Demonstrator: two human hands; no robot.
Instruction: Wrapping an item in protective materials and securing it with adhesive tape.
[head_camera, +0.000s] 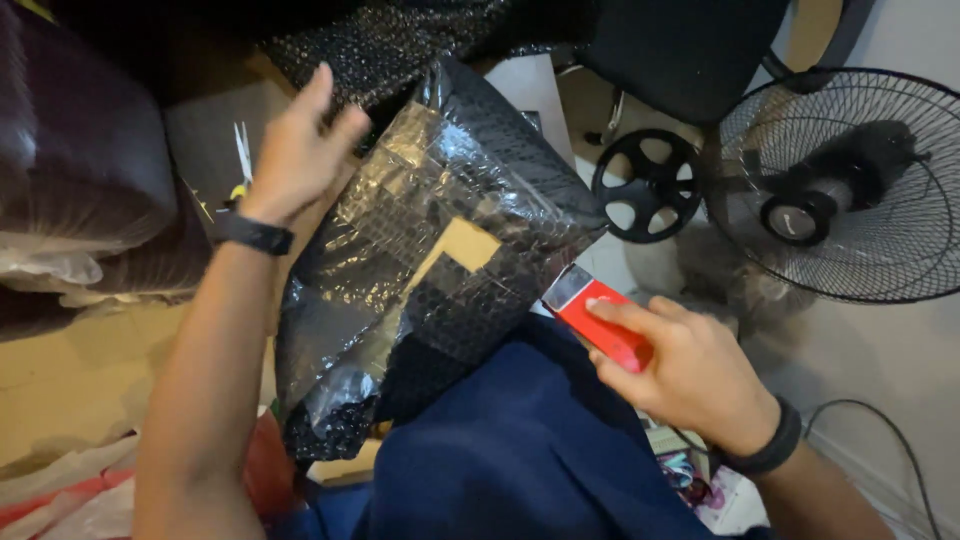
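Note:
A parcel wrapped in black bubble wrap (440, 250) lies tilted across my lap, a brown cardboard patch (462, 244) showing through a gap in the wrap. My right hand (690, 375) is closed on a red box cutter (598, 318), whose tip rests at the parcel's right edge. My left hand (298, 150) hovers open above the parcel's upper left corner, fingers spread, holding nothing. A black band sits on each wrist.
Scissors (242, 160) lie on a cardboard box just beyond my left hand. A black floor fan (850, 190) stands at the right, a chair base (648, 185) beside it. Dark bags (80, 160) are piled at the left; more bubble wrap (400, 45) lies behind.

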